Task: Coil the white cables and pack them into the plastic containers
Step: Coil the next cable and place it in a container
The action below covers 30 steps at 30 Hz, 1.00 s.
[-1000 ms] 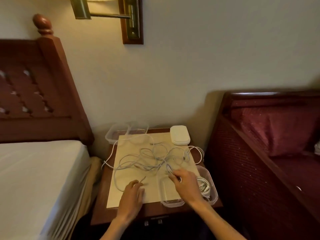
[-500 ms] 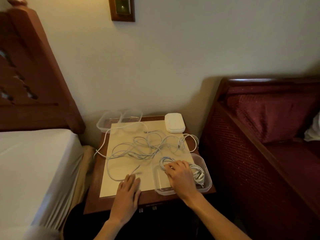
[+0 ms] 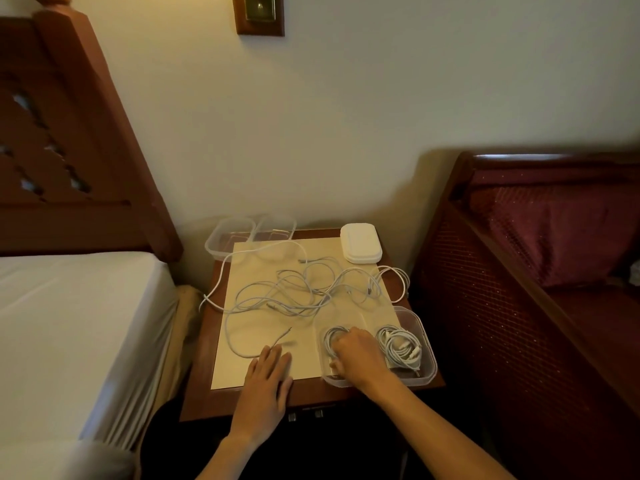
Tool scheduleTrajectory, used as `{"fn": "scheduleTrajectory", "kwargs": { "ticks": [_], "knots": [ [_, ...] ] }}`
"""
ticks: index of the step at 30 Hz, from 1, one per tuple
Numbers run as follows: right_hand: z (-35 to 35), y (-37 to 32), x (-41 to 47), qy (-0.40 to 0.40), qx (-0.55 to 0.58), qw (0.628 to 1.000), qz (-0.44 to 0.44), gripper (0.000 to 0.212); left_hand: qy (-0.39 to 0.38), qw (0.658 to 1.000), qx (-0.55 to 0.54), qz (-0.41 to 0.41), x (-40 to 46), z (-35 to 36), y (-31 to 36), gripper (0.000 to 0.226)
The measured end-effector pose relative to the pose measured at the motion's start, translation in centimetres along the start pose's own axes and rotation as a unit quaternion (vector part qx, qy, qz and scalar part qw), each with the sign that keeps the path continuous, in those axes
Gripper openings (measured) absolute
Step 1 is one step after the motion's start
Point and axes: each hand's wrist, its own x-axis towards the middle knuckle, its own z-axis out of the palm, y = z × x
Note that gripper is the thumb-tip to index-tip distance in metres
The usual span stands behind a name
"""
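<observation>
Nightstand (image 3: 204, 368) under my hands is dark glossy wood, topped with a matt cream paper-looking sheet (image 3: 263, 271). Containers (image 3: 427, 358) are clear smooth plastic, cables (image 3: 294, 289) white smooth rubbery plastic, lid stack (image 3: 360, 242) white matt plastic. Bed sheet (image 3: 79, 317) is white cloth, headboard (image 3: 69, 150) polished wood.

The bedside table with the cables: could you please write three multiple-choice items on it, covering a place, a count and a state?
1. Where is the right hand?
A. on the white lids
B. in the near-right container, on a coiled cable
C. on the bed

2. How many empty containers stand at the far-left corner of the table?
A. two
B. four
C. none

3. How do the cables on the mat lie?
A. neatly coiled
B. tied in bundles
C. loose and tangled

Answers: 1 B, its fingers rest on the coil in the left half. 2 A, two stand side by side. 3 C, the loops sprawl and cross. The left hand lies flat on the mat.
</observation>
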Motion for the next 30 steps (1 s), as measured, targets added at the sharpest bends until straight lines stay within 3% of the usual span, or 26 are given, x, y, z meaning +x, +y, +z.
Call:
{"fn": "scheduleTrajectory", "kwargs": {
  "ticks": [3,5,8,10,12,14,17,20,22,25,30],
  "knots": [
    [-0.2,0.4,0.2,0.085,0.055,0.995,-0.022,0.020,-0.007,1.000,-0.021,0.001,-0.1,-0.4,0.2,0.081],
    [-1.1,0.9,1.0,0.128,0.085,0.988,-0.006,0.027,0.000,0.999,-0.045,-0.003,0.0,-0.9,0.5,0.056],
    [-3.2,2.4,3.0,0.211,0.146,0.966,0.015,0.025,0.114,0.993,-0.029,0.022,1.2,-2.3,1.0,0.020],
    [-4.4,3.7,4.7,0.237,0.159,0.958,0.031,0.024,0.205,0.978,-0.019,0.044,2.7,-4.2,2.2,0.016],
    [-5.3,4.9,6.6,0.233,0.148,0.960,0.057,0.029,0.242,0.968,-0.025,0.059,5.1,-6.1,3.2,0.013],
    [-5.6,6.2,8.6,0.172,0.119,0.972,0.104,0.036,0.221,0.973,-0.037,0.055,8.0,-7.6,3.8,0.017],
    [-5.3,7.9,10.9,0.063,0.092,0.983,0.145,0.038,0.124,0.992,-0.034,0.010,11.6,-8.7,3.5,0.030],
    [-4.7,9.3,12.1,0.057,0.173,0.970,0.162,0.024,-0.024,0.999,0.033,-0.018,13.7,-8.8,2.9,0.036],
    [-4.6,10.0,12.5,0.082,0.230,0.954,0.173,0.020,-0.075,0.995,0.068,-0.001,14.1,-8.6,2.6,0.032],
    [-4.9,10.7,12.9,0.126,0.282,0.937,0.165,0.017,-0.063,0.995,0.077,0.031,14.4,-8.4,1.8,0.015],
    [-4.1,11.7,12.8,0.111,0.309,0.933,0.145,0.026,0.049,0.995,0.007,0.088,15.3,-9.8,0.9,0.013]
  ]
}}
